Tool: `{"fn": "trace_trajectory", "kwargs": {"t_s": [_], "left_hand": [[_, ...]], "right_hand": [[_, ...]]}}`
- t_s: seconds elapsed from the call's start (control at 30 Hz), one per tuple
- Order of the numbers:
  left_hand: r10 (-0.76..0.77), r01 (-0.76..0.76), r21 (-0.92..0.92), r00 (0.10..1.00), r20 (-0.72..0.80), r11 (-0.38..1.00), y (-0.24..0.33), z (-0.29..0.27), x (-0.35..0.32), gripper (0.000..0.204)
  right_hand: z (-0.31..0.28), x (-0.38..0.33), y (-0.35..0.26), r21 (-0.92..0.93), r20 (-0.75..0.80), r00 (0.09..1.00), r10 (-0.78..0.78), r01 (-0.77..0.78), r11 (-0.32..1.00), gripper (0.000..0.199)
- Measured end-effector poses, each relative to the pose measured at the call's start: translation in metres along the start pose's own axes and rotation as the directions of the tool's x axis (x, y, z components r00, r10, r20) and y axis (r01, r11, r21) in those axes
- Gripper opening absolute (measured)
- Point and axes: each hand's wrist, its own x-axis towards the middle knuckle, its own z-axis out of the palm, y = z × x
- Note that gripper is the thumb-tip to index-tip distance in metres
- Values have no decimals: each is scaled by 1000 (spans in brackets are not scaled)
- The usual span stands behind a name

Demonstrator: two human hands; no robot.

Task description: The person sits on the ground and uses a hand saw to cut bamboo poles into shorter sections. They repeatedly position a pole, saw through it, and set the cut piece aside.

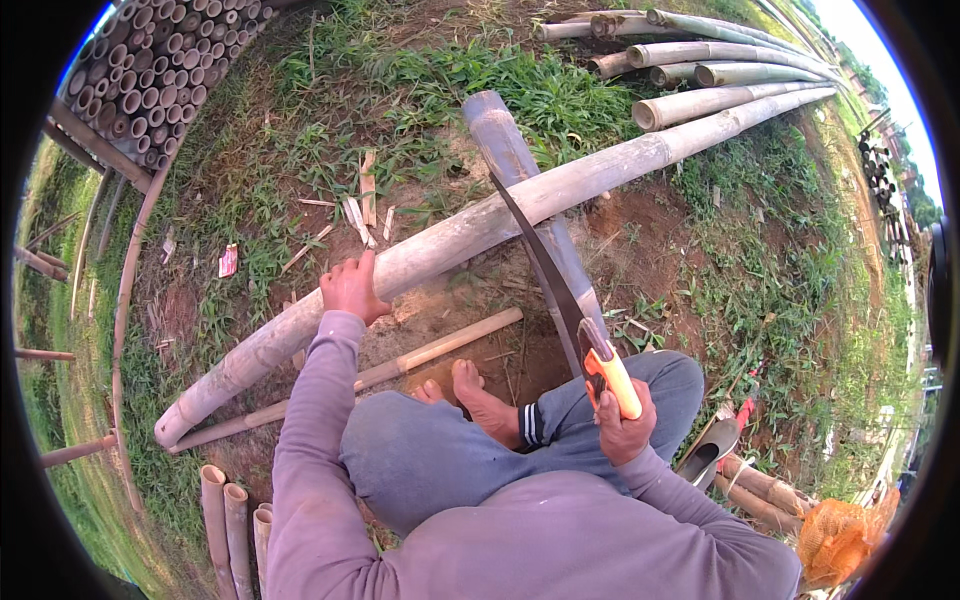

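Note:
A long, thick bamboo pole (440, 250) lies slantwise in front of me, from the near left to the far right. It rests across a grey bamboo piece (510, 150) underneath. My left hand (354, 288) presses on the pole's upper side, left of that crossing. In my right hand (625, 420) is the orange handle of a hand saw (545, 262), fingers wrapped round it. The dark curved blade reaches away from me to the pole, its far end at the pole's near side by the crossing. Whether the teeth have cut in, I cannot tell.
A thinner bamboo stick (440, 352) lies by my bare feet (485, 400). Several bamboo poles (720, 75) are piled at the far right, and cut bamboo ends (150, 75) are stacked far left. Shoes (710, 452) and an orange net bag (840, 540) sit near right.

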Motion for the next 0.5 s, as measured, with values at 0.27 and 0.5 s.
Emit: {"fn": "trace_trajectory", "kwargs": {"t_s": [0.27, 0.5], "left_hand": [[-7, 7, -7, 999, 34, 1000, 12, -7, 0, 91], [-29, 30, -19, 999, 37, 999, 1, -4, 1, 91]], "right_hand": [[95, 155, 32, -116, -26, 997, -77, 73, 990, 25], [-13, -6, 13, -62, 18, 1000, 0, 1, 998, 21]]}}
